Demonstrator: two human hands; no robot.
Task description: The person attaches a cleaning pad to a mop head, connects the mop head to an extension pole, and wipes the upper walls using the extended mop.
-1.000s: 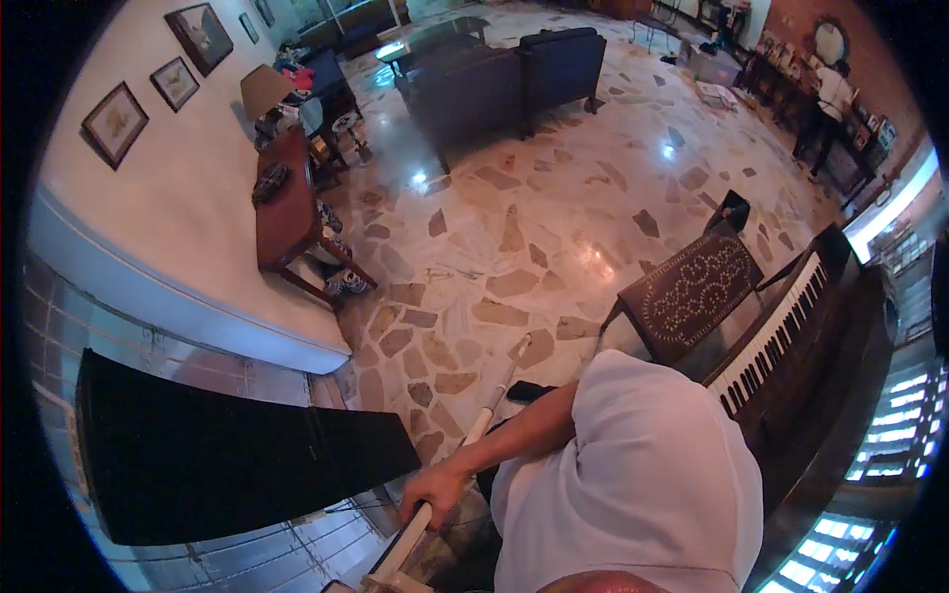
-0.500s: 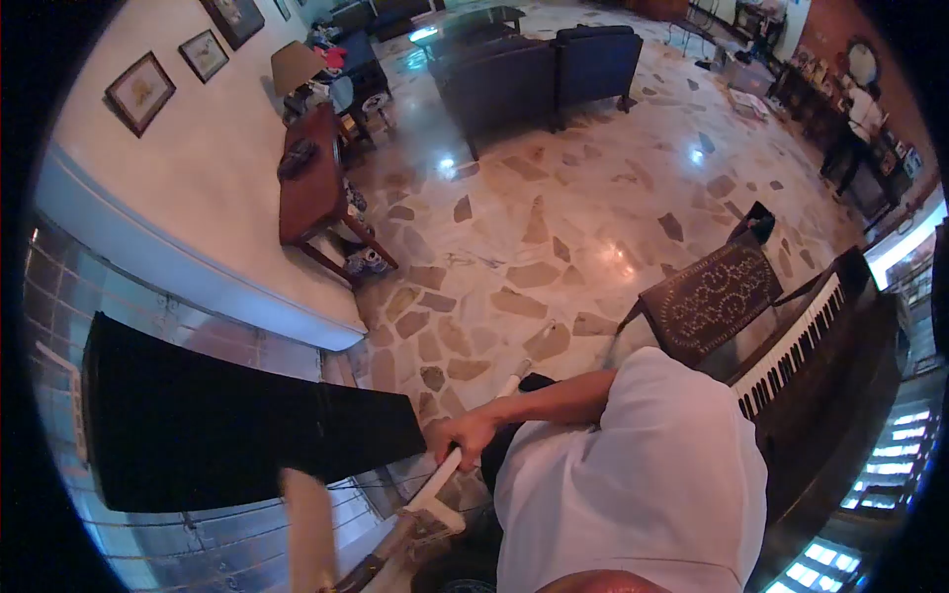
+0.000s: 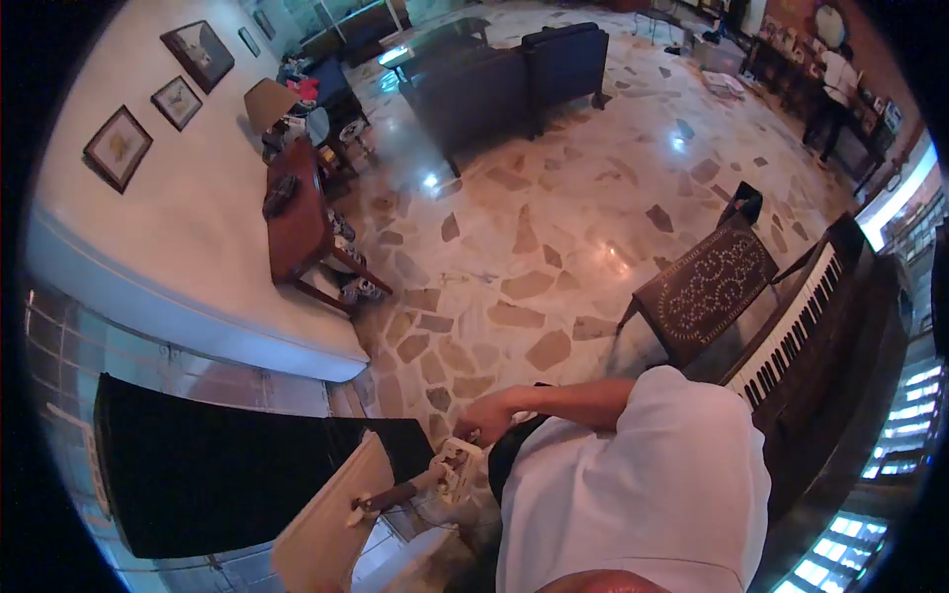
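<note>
My right hand (image 3: 484, 419) is closed around the pole of a flat mop, which is tilted so its head points up toward the lower left. The mop's flat beige head (image 3: 334, 516) looks like a broad board with a pivot on its face. A pale bracket (image 3: 459, 468) sits on the pole just below my fingers, with a darker stretch of pole between it and the head. The rest of the pole is hidden behind my hand and arm. My left hand does not show.
A large black panel (image 3: 227, 465) stands by the grille at left. To the right are a piano (image 3: 801, 331) and a bench (image 3: 707, 287). A wooden table (image 3: 297, 222) lines the wall; sofas (image 3: 514, 89) stand farther back. Another person (image 3: 835, 94) is at the far right.
The mop has turned and tilted, so its head now shows its broad face instead of an edge. My right hand has shifted slightly right and up. The view has shifted slightly.
</note>
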